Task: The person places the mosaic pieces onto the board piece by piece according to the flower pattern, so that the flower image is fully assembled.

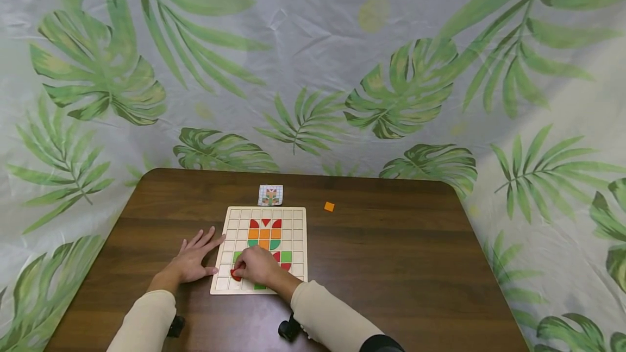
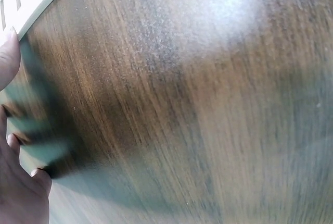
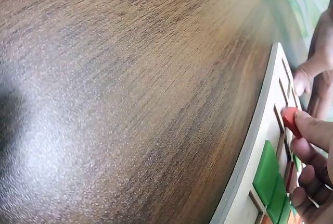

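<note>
A pale wooden grid board [image 1: 220, 281] lies on the table with colored tiles set in its cells: red, orange and green. My right hand [image 1: 259, 266] is over its lower left part and pinches a red tile [image 1: 236, 275] with a rounded edge between thumb and finger. The right wrist view shows the same red tile [image 3: 291, 121] held at the board, near green tiles [image 3: 266, 173]. With fingers spread, my left hand [image 1: 192, 259] rests at the board's left edge, thumb and index fingertip touching it. My right hand hides some middle cells.
A small printed card [image 1: 270, 195] with a colored grid pattern lies just beyond the board. One loose orange square tile [image 1: 329, 207] sits to the right of it. A leaf-patterned cloth [image 1: 313, 69] hangs behind the brown wooden table [image 1: 391, 254].
</note>
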